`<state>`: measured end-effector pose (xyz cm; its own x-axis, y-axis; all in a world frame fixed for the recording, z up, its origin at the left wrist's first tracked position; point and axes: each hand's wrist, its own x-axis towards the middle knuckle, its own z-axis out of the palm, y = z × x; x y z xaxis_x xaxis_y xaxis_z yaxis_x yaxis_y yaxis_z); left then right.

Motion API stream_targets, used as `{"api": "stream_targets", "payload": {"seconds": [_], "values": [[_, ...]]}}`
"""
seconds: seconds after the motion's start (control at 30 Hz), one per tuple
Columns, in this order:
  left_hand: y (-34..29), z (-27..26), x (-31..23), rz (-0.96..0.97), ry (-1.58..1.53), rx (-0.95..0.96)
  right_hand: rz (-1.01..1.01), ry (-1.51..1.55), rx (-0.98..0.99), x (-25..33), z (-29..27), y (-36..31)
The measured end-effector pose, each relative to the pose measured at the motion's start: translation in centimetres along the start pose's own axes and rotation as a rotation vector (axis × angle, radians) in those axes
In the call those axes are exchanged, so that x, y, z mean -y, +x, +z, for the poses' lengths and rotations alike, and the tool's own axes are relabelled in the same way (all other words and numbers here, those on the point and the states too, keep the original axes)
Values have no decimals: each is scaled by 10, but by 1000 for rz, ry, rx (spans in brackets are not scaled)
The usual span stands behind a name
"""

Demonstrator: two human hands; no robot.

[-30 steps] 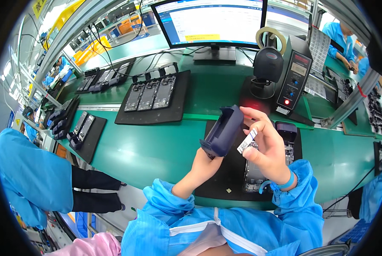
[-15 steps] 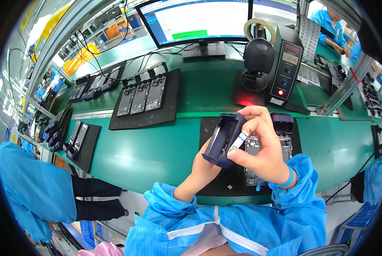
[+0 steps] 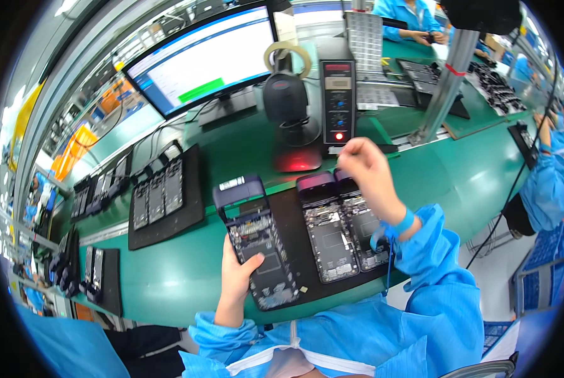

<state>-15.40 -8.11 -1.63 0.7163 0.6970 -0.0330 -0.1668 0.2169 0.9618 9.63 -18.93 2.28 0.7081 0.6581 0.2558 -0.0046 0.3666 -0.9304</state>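
Observation:
My left hand [image 3: 234,277] grips the left edge of an opened handheld terminal [image 3: 263,258], its thumb lying over the bare circuit board. A dark purple head piece [image 3: 239,194] tops this terminal and bears a white label [image 3: 232,183]. Beyond the black mat, my right hand [image 3: 367,167] is raised beside the controller box, fingers curled together and slightly blurred. Whether anything sits between those fingertips is hidden. Two more opened terminals, one nearer [image 3: 332,242] and one partly behind my right arm [image 3: 365,227], lie side by side on the mat [image 3: 288,217].
A barcode scanner on a stand [image 3: 286,101] casts red light, next to a controller box [image 3: 338,104]. The monitor [image 3: 200,60] stands behind. Black boards with opened terminals [image 3: 159,195] lie leftward. A metal post [image 3: 449,88] rises at right; co-workers sit beyond.
The purple piece and white label, earlier between both hands, now show on the terminal in my left hand. My right hand has come away, up and right. The view has turned right.

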Motion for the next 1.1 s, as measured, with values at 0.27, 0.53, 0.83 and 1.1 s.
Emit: {"api": "stream_targets", "payload": {"seconds": [0.27,0.53,0.83,1.1], "values": [[-4,-1,34,57,516,-119,-119,-483,-419,-35,-112,87],[-6,55,33,-132,375,166,32,-339,-449,-37,-100,98],[19,74,34,-627,-75,118,155,-175,-437,-33,-94,98],[14,69,35,-634,-311,228,157,-55,-99,-45,7,60]]}}
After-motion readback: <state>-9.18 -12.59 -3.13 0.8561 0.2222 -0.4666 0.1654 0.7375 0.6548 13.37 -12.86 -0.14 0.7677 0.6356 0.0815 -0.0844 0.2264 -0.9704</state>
